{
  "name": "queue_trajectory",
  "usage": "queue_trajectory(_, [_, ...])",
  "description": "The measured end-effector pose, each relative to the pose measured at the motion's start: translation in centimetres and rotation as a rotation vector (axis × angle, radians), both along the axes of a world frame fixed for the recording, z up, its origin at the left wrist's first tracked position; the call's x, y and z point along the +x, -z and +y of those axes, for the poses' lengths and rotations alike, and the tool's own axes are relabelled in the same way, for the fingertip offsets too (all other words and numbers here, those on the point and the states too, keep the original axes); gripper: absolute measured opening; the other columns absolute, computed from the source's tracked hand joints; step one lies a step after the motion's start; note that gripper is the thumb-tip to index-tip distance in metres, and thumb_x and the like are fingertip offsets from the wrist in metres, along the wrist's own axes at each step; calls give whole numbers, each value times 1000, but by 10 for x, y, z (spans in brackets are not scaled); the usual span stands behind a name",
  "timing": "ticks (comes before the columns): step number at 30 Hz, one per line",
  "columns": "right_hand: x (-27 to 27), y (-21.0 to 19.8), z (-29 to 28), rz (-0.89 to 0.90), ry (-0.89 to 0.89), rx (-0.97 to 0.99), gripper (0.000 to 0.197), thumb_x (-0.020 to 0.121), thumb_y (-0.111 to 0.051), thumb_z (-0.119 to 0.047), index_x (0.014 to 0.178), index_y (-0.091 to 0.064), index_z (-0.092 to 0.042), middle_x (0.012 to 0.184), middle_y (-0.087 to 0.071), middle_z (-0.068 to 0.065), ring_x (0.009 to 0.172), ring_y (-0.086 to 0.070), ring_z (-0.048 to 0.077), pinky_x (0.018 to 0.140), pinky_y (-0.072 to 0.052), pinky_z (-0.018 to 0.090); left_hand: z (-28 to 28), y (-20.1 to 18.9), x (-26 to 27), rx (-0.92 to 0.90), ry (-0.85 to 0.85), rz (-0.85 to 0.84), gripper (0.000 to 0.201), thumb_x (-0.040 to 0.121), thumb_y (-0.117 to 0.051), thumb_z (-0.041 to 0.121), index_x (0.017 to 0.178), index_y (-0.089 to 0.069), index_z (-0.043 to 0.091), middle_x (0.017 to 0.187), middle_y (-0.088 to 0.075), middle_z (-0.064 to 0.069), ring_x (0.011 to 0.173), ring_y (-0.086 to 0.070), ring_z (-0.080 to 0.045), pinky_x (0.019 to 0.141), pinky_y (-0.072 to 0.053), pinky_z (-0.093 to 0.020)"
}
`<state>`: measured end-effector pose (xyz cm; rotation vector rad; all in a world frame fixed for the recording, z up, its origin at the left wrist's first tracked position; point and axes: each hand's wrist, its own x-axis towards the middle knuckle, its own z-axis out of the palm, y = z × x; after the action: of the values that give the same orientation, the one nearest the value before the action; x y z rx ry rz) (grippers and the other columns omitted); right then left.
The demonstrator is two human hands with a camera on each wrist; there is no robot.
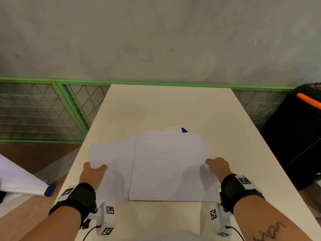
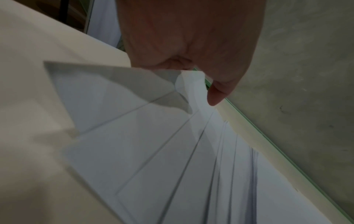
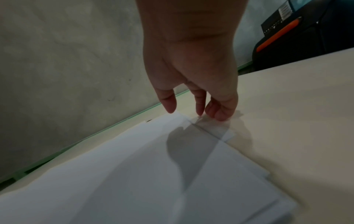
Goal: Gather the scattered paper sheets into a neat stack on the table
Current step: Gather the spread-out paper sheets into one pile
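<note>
Because the thin white paper sheets (image 1: 166,164) are light, limp and slick against one another, I judge that they are going to bend and fan apart if lifted by one corner, so the side edges, squeezed inward from both flanks, look like the safest places to take hold. The sheets are lying in a loose, overlapping spread at the centre of the pale cream rectangular bench (image 1: 173,105), with the squarer part of the pile towards 3 o'clock and several sheets fanning out towards 9 o'clock.

The left hand (image 1: 93,173) is sitting at 9 o'clock of the spread and is pinching a raised sheet edge, thumb on top and fingers curled beneath; in the left wrist view the sheet is buckling between thumb (image 2: 218,94) and fingers. The right hand (image 1: 219,166) is sitting at 3 o'clock, hanging relaxed and holding nothing; in the right wrist view its fingertips (image 3: 220,116) are pointing down at, or just touching, the bench beside a corner of the pile.

At 12 o'clock of the spread, a small purple object (image 1: 184,130) and a pale strip are peeking out from beyond the far edge; what they are is unclear. I judge the stack unfinished, since the edges are plainly misaligned.
</note>
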<state>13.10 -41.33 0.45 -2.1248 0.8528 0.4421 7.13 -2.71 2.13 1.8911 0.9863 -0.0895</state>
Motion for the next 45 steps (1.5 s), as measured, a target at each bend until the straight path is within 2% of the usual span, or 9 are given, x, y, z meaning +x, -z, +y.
queue_trajectory(7, [1,-5,15,-15,-60,11,27,81,-59,-22,100,-59,-2,108,-52,15,103,-55,36,89,-44,39,-2,5,-8,-9,14,-41,53,84,-57,7,132,-34,1,110,-52,-18,94,-47,-32,85,-40,-41])
queue_trajectory(11, [2,-12,29,-2,-121,118,15,84,-59,-15,73,-57,-3,90,-56,14,89,-54,30,78,-42,34,3,15,-11,61,37,13,50,84,-53,-3,131,-36,-7,124,-55,-28,105,-53,-41,84,-39,-39])
queue_trajectory(15, [0,-12,43,2,-161,23,35,81,-59,-22,108,-59,1,114,-51,15,106,-52,33,95,-43,40,5,19,-13,80,74,63,46,84,-54,-2,128,-40,-10,127,-52,-29,117,-50,-43,91,-40,-41])
queue_trajectory(22, [3,-17,60,25,-264,42,38,83,-58,-19,116,-58,1,112,-53,13,108,-54,32,95,-44,37,9,21,-14,28,57,40,43,92,-47,7,130,-38,-9,132,-48,-28,111,-48,-38,89,-35,-38])
queue_trajectory(27, [4,-20,69,78,-280,189,16,85,-59,-12,70,-53,-10,76,-49,2,72,-50,17,78,-38,30,7,20,-16,-18,30,-7,52,91,-53,21,134,-37,-5,133,-50,-26,121,-48,-42,98,-38,-43])
queue_trajectory(33, [0,-19,80,64,-315,222,25,85,-57,-10,63,-45,-14,69,-43,1,61,-41,13,57,-34,22,4,15,-18,-25,35,-22,57,88,-58,24,133,-38,-4,130,-52,-21,116,-51,-40,94,-40,-42])
queue_trajectory(39, [2,-17,87,44,-346,257,24,83,-58,-10,63,-46,-16,73,-45,0,73,-47,18,65,-39,26,6,13,-18,-33,82,-5,51,84,-64,21,123,-43,-4,122,-56,-23,97,-51,-33,84,-42,-39])
queue_trajectory(42, [0,-23,85,83,-319,329,3,86,-57,-7,87,-56,-10,77,-46,3,86,-45,22,74,-41,28,10,12,-17,-56,121,29,54,83,-65,22,125,-41,-2,122,-55,-21,98,-50,-32,82,-40,-38])
queue_trajectory(45, [1,-23,82,95,-335,343,41,89,-54,-7,129,-51,0,110,-53,14,101,-48,25,93,-46,35,12,8,-15,-91,157,68,65,86,-64,22,138,-33,-2,133,-49,-20,118,-48,-37,92,-37,-39])
